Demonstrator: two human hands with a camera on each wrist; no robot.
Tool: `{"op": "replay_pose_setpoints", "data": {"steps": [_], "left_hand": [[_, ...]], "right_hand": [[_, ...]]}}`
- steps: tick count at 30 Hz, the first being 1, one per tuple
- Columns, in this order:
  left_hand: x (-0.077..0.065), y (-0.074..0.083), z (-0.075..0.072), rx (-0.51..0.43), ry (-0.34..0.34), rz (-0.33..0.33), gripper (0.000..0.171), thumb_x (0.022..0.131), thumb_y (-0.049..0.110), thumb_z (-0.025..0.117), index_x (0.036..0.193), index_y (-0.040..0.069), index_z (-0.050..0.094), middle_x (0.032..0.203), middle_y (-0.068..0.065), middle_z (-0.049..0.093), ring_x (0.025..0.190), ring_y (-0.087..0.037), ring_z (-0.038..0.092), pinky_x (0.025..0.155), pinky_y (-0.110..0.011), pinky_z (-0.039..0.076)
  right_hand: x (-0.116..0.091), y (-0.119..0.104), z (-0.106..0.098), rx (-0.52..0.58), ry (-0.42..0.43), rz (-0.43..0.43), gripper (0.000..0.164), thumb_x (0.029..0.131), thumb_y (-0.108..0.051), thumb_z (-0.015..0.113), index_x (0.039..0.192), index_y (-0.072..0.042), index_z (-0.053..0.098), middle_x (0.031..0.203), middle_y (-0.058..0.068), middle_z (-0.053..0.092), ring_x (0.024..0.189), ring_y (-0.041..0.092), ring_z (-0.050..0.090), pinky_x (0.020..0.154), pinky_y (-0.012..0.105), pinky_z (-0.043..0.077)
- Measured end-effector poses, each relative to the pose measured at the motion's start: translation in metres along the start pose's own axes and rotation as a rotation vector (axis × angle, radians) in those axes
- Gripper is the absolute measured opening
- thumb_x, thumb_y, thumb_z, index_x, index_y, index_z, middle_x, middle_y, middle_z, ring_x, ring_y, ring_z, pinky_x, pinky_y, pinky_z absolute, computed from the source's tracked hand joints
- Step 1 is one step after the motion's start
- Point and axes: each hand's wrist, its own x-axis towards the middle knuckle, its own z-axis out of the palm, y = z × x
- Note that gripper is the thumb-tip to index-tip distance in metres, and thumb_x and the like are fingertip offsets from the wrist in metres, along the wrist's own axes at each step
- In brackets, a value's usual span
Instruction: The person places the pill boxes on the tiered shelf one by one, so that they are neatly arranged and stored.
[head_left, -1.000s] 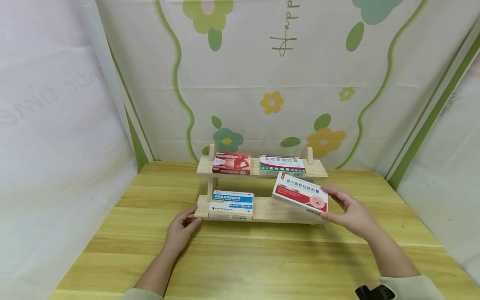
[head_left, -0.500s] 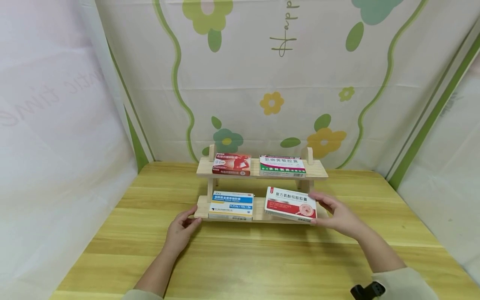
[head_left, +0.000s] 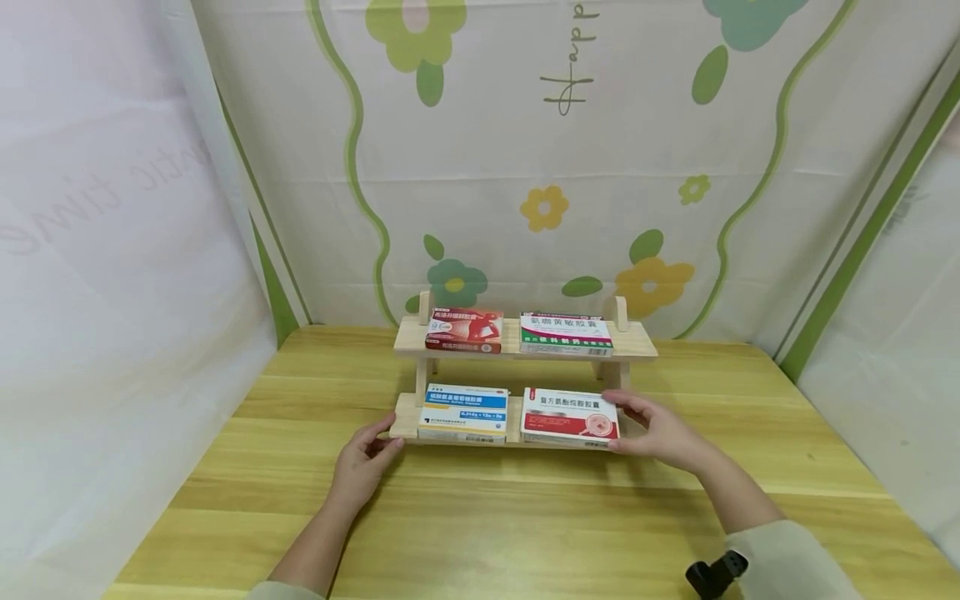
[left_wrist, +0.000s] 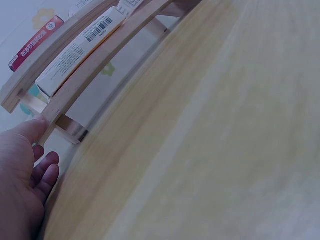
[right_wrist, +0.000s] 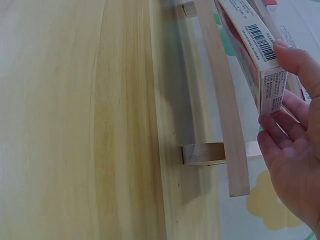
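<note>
At the lower right of a two-tier wooden display rack (head_left: 637,343), my right hand (head_left: 660,429) grips a white-and-red medicine box (head_left: 570,414) by its right end. The right wrist view has the thumb on the barcode side of this box (right_wrist: 252,47) and the fingers curled behind it. It lies over the lower shelf, almost level. My left hand (head_left: 362,467) pinches the left end of that shelf, thumb at the front edge (left_wrist: 47,117). Left of the held box, a blue-and-white medicine box (head_left: 463,413) rests on the same tier.
On the upper tier sit a red medicine box (head_left: 464,330) and a white, green and purple medicine box (head_left: 566,332). The rack stands on a wooden table (head_left: 480,525). Behind it hangs a flower-print cloth (head_left: 480,150), with more cloth at both sides.
My right hand has brought the white-and-red box left and down onto the lower tier, turning it from tilted to nearly straight. The left hand has stayed at the shelf end.
</note>
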Motion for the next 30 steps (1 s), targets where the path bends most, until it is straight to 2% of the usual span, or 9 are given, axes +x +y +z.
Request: {"op": "replay_pose_setpoints", "data": {"steps": [11,20,30], "left_hand": [[-0.001,0.001,0.001,-0.003,0.005,0.011,0.048,0.091,0.017,0.070,0.137,0.008,0.057,0.135,-0.015,0.057,0.095,-0.004,0.057,0.081,-0.015,0.048],[-0.002,0.002,0.000,-0.007,0.006,0.012,0.048,0.091,0.017,0.070,0.137,0.007,0.057,0.135,-0.015,0.057,0.093,-0.001,0.056,0.081,-0.014,0.048],[-0.002,0.003,0.000,0.005,0.009,0.016,0.048,0.092,0.017,0.070,0.137,0.008,0.057,0.134,-0.015,0.057,0.095,-0.004,0.056,0.081,-0.015,0.048]], "right_hand": [[0.010,0.001,0.005,0.026,-0.053,0.032,0.075,0.079,-0.026,0.082,0.142,-0.004,0.048,0.149,0.028,0.040,0.135,0.046,0.041,0.111,0.059,0.033],[0.015,0.001,0.005,0.004,-0.086,0.033,0.076,0.080,-0.025,0.081,0.143,-0.002,0.046,0.148,0.029,0.041,0.136,0.046,0.040,0.112,0.059,0.032],[0.016,0.003,0.006,-0.025,-0.081,0.023,0.077,0.081,-0.029,0.080,0.145,-0.003,0.045,0.151,0.028,0.037,0.139,0.047,0.036,0.112,0.061,0.030]]}}
